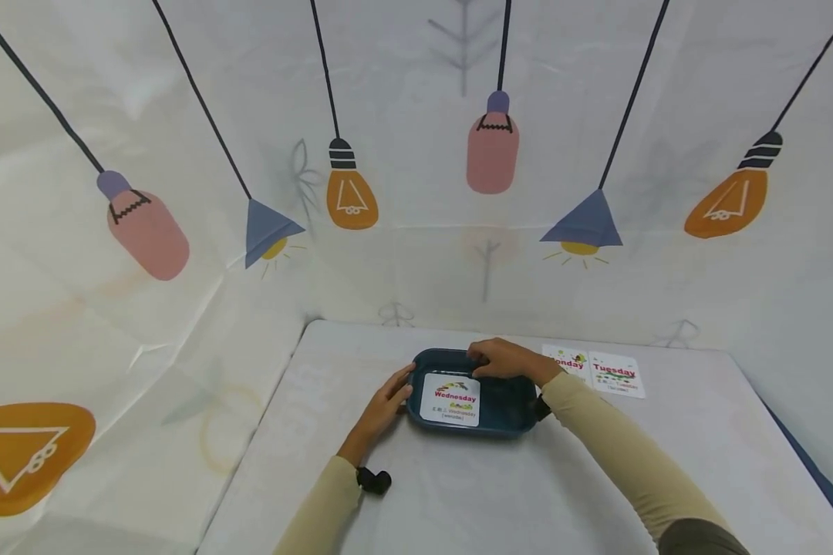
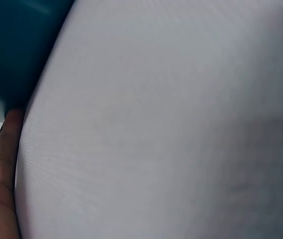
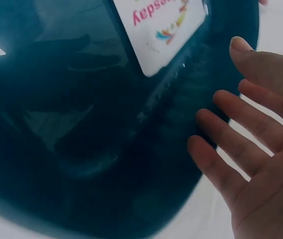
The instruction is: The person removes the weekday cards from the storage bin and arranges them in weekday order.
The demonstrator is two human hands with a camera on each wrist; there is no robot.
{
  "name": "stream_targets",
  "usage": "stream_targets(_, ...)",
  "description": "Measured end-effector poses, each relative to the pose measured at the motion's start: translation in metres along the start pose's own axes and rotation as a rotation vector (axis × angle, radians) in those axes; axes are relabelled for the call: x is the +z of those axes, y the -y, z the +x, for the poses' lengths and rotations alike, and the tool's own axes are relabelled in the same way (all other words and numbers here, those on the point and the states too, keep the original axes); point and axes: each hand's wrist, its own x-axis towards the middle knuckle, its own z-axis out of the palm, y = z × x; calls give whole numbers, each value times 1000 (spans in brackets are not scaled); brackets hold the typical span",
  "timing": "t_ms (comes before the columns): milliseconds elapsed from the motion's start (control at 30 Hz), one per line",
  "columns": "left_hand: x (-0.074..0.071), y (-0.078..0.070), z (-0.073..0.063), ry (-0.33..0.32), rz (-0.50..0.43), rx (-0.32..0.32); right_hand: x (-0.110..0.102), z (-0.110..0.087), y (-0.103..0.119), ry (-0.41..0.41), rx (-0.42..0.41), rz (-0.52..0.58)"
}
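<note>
A dark teal tray [image 1: 507, 410] lies on the white table, with a white "Wednesday" card [image 1: 450, 399] in its left half. At the tray's left end, my left hand [image 1: 383, 407] touches the rim; in the left wrist view its fingers [image 2: 6, 149] lie against the tray's outer side. Over the far rim, my right hand [image 1: 503, 359] hangs with spread, slightly bent fingers and nothing in them. The right wrist view shows those fingers [image 3: 243, 142] close over the tray's edge, beside the card [image 3: 161, 35].
Behind my right wrist, a "Monday" card [image 1: 568, 359], partly covered by the arm, lies beside a "Tuesday" card [image 1: 618, 375] on the table [image 1: 458, 493]. White sheeting [image 1: 403, 270] printed with hanging lamps rises behind the table and at its left.
</note>
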Motion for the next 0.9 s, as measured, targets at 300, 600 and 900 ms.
stream_targets(300, 6, 0, 3, 21, -22, 30, 19, 13, 7, 92, 92, -103)
stream_targets(600, 5, -4, 0, 3, 0, 21, 25, 18, 12, 131, 91, -115)
stream_targets(900, -1, 0, 1, 17, 11, 12, 30, 21, 17, 135, 95, -138)
